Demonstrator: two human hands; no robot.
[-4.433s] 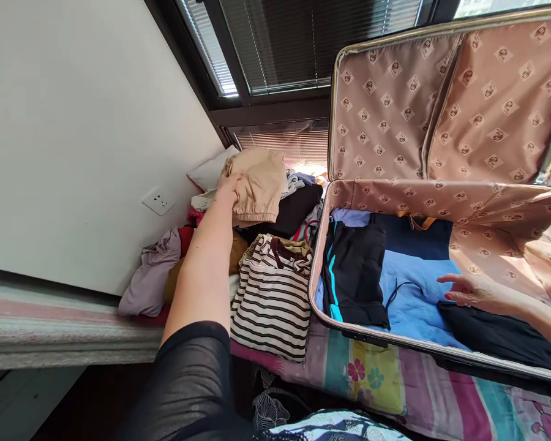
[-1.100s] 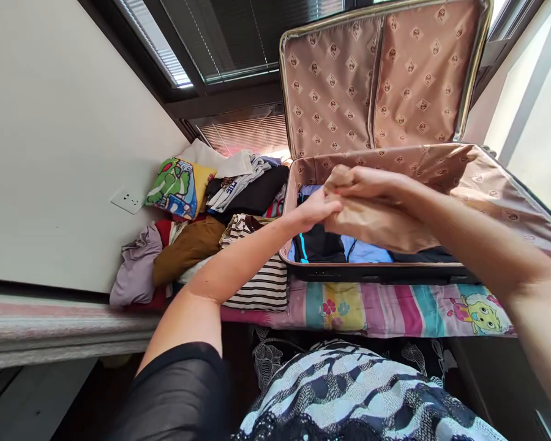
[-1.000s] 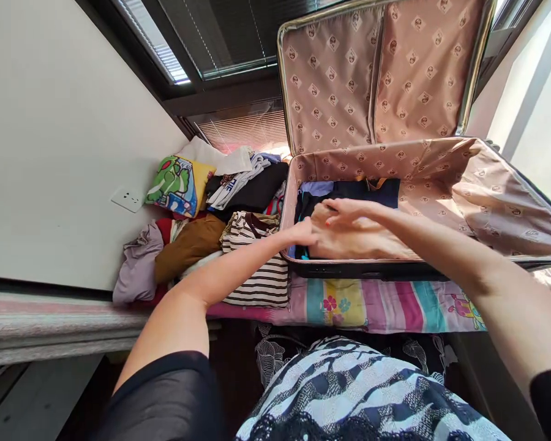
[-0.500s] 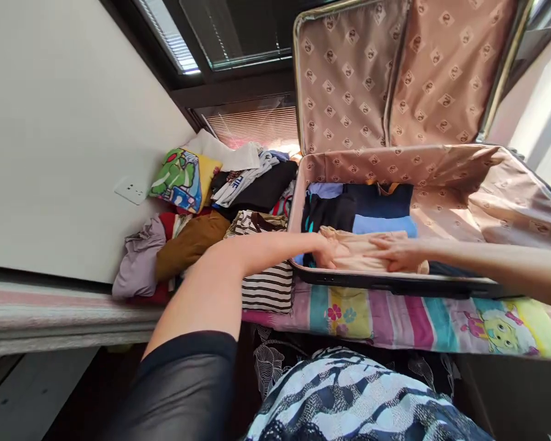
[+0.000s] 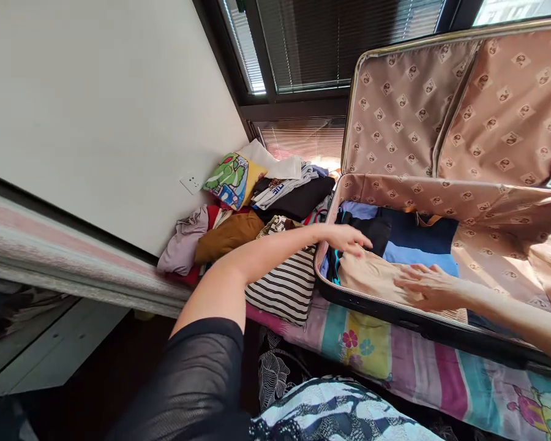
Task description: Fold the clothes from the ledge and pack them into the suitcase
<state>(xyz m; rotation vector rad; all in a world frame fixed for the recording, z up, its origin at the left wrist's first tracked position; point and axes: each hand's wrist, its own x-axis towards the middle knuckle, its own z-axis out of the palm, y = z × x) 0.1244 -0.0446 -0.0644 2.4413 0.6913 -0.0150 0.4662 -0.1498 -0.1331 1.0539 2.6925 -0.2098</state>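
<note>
A folded beige garment (image 5: 371, 275) lies along the near wall of the open suitcase (image 5: 371, 301). My left hand (image 5: 345, 237) is over the garment's left end, its fingers stretched out. Flat on the garment's right part rests my right hand (image 5: 429, 285), fingers spread. Behind these are a folded black garment (image 5: 371, 233), a light blue one (image 5: 420, 257) and a dark navy one (image 5: 416, 229) with an orange-brown strap. The right half of the suitcase shows pink patterned lining.
Left of the suitcase are a striped shirt (image 5: 282, 288), a brown garment (image 5: 229, 236), a lilac garment (image 5: 183, 242) and a cartoon cushion (image 5: 234, 179). The suitcase lid (image 5: 395, 116) stands up against the window. A colourful bedspread (image 5: 362, 343) lies beneath.
My view has swung left, so everything sits further right. My left hand has lifted off the beige garment with its fingers opened. My right hand stays on it, fingers flat.
</note>
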